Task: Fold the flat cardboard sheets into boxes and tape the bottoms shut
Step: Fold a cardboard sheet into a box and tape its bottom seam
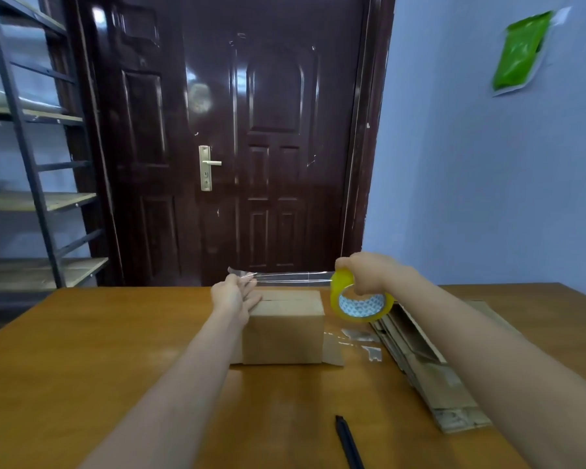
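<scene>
I see the table (pixel 82 333) carrying the box (pixel 283 328) mid-board, flaps closed upward; taping is in hand; right hand (pixel 366 272) grips the tape roll (pixel 361 299), left hand (pixel 236 294) pinches the strip (pixel 291 277); next I'd lower it onto the seam.

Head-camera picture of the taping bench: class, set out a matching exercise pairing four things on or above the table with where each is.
Things:
1. tape roll
2. cardboard box
3. flat cardboard sheets
4. black pen

Places:
A. stacked under the right forearm
B. near table edge
C. held in the right hand
D. table centre, left hand beside it

Pairs: 1-C, 2-D, 3-A, 4-B
</scene>
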Demonstrator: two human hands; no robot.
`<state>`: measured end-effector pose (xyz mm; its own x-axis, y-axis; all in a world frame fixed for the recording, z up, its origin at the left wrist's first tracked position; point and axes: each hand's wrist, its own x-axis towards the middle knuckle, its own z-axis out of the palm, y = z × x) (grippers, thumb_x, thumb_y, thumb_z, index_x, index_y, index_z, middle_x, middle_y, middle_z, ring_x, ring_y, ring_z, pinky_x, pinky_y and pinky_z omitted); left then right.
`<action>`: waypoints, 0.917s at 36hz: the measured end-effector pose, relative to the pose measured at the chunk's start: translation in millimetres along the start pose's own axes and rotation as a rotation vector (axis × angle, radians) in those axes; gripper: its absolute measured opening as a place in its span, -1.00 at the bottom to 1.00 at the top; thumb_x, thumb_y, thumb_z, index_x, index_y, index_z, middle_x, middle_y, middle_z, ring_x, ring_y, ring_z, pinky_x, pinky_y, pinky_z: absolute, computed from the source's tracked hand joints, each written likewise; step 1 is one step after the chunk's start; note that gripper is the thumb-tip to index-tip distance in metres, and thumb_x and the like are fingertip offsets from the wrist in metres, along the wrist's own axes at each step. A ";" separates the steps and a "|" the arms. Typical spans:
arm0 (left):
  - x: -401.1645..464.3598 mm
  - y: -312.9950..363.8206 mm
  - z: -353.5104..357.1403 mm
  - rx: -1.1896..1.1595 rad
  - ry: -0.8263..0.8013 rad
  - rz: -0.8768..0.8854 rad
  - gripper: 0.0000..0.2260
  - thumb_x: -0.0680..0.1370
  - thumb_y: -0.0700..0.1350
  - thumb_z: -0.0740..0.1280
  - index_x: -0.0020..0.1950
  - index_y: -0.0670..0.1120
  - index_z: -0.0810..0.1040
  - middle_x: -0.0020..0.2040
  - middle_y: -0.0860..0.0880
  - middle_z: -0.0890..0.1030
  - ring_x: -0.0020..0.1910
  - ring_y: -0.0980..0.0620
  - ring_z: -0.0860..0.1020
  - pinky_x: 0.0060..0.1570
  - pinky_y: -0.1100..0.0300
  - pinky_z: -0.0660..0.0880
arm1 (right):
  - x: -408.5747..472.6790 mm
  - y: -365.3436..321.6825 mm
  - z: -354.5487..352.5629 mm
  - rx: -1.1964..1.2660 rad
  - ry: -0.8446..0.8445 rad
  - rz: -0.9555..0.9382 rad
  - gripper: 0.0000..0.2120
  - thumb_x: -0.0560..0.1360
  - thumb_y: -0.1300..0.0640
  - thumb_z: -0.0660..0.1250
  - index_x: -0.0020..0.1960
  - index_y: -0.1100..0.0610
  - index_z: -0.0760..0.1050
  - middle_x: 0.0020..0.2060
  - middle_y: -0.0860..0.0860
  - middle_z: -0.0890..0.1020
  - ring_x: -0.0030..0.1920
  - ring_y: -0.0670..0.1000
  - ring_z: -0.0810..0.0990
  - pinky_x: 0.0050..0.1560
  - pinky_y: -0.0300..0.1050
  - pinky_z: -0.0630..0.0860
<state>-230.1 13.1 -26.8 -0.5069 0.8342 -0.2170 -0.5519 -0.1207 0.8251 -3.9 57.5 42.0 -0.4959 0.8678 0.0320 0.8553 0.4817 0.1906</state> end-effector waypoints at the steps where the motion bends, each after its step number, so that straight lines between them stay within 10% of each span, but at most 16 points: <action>1: 0.3 0.5 -0.6 -0.022 0.001 -0.018 -0.82 0.62 -0.30 0.05 0.16 -0.27 0.38 0.06 -0.19 0.58 0.09 -0.11 0.54 0.18 -0.23 0.45 | 1.4 -1.0 2.3 0.016 -0.028 0.004 -0.55 0.47 0.10 0.35 0.32 0.01 0.34 0.13 0.07 0.51 0.08 0.11 0.52 -0.10 -0.06 0.53; 33: -9.0 -8.0 0.0 -0.047 0.098 0.005 -0.87 0.66 -0.21 0.10 0.12 -0.22 0.39 0.14 -0.16 0.52 0.15 -0.11 0.56 0.09 -0.07 0.55 | 15.9 -19.2 44.5 -0.068 -0.091 0.017 -0.39 0.48 0.31 0.24 0.47 -0.05 0.27 0.27 0.08 0.49 0.13 0.10 0.54 -0.14 -0.16 0.50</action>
<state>-221.1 6.6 -31.5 -0.5713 0.7768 -0.2649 -0.5781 -0.1517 0.8017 -21.6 67.5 -4.8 -0.4634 0.8845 -0.0533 0.8495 0.4606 0.2572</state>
